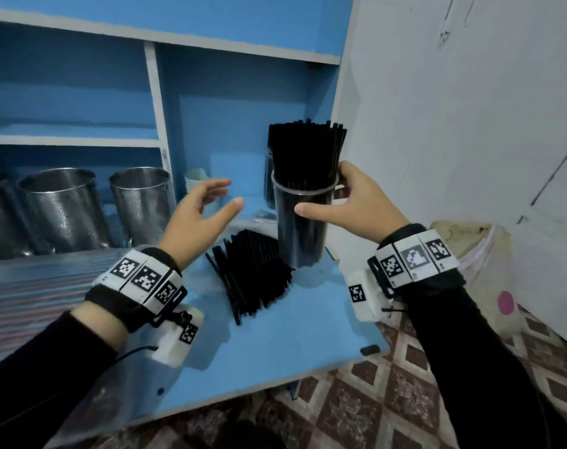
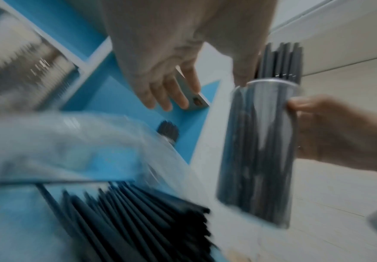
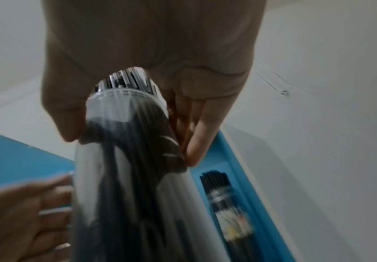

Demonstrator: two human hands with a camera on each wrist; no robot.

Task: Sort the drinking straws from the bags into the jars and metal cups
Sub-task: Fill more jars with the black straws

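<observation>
A tall clear jar (image 1: 303, 228) packed with black straws (image 1: 306, 150) stands on the blue counter (image 1: 275, 345). My right hand (image 1: 347, 202) grips it just below the rim, thumb in front and fingers behind; the same jar (image 3: 124, 177) fills the right wrist view. My left hand (image 1: 204, 209) hovers open to the jar's left, not touching it. A heap of loose black straws (image 1: 253, 273) lies on the counter in front of the jar, and the heap (image 2: 138, 221) shows blurred beside a clear plastic bag (image 2: 59, 141). A second jar of black straws (image 3: 227, 200) stands behind.
Perforated metal cups (image 1: 61, 205) (image 1: 142, 199) stand in the left shelf compartment. A pale plastic cup (image 1: 196, 178) sits behind my left hand. A white wall (image 1: 454, 124) closes in on the right. A bulging plastic sack (image 1: 483, 270) sits on the patterned floor (image 1: 389, 400).
</observation>
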